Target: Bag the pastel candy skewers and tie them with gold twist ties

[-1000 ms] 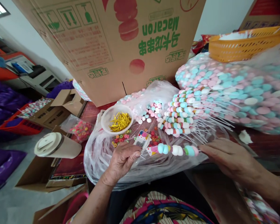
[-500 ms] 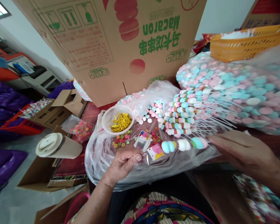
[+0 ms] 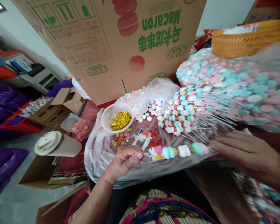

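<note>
A marshmallow skewer [image 3: 185,150] in a clear printed sleeve lies level in front of me, over a plastic sheet [image 3: 100,155]. My left hand [image 3: 124,160] is closed in a pinch on the sleeve's open left end, by its printed card. My right hand [image 3: 242,152] holds the stick end at the right, fingers pressed together along it. Behind lies a heap of finished skewers [image 3: 184,109], sticks pointing right. A white bowl [image 3: 117,117] of gold twist ties sits to the left, with small ring candies [image 3: 121,138] and a stack of printed sleeves [image 3: 142,138] beside it.
A big Macaron carton [image 3: 107,40] stands behind. A large bag of loose marshmallows [image 3: 235,84] fills the right, under an orange basket [image 3: 247,39]. A lidded beige cup [image 3: 57,144] lies at the left, near open boxes [image 3: 58,107] and a red crate [image 3: 21,124].
The skewer slid further into the sleeve and shifted slightly right; my right hand moved right and up along the stick, while my left hand kept its pinch on the sleeve.
</note>
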A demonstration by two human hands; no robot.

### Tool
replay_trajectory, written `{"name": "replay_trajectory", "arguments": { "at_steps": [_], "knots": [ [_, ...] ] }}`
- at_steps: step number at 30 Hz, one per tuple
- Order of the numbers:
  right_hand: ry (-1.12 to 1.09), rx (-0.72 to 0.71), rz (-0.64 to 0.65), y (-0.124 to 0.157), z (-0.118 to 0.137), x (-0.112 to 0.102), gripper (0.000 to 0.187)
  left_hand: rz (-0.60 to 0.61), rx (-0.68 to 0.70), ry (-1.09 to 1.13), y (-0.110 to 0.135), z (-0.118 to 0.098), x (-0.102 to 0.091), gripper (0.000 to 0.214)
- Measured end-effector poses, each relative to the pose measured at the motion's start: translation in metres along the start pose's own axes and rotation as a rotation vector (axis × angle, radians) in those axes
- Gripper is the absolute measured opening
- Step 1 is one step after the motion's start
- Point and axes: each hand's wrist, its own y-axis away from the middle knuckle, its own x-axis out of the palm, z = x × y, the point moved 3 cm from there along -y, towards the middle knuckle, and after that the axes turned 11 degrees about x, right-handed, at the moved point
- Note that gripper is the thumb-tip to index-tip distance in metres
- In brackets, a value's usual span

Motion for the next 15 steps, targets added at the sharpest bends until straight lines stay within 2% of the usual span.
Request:
{"name": "replay_trajectory", "arguments": {
  "at_steps": [4,7,11,13,15],
  "knots": [
    [-0.061,0.055,0.002,0.001,0.001,0.003,0.033,0.089,-0.072,0.107,0.000,-0.004,0.004,0.036],
    [-0.077,0.090,-0.014,-0.002,0.004,0.003,0.033,0.092,-0.116,0.151,0.001,-0.002,0.006,0.041],
    [-0.070,0.044,0.025,-0.004,0.009,0.006,0.032,0.038,-0.124,0.063,-0.001,0.004,0.010,0.040],
    [-0.071,0.034,0.078,-0.005,0.012,0.011,0.032,0.078,-0.126,0.011,-0.005,0.006,0.015,0.039],
    [-0.113,0.098,0.147,-0.006,0.015,0.019,0.031,0.163,-0.132,-0.038,-0.009,0.004,0.021,0.040]
  ]
}}
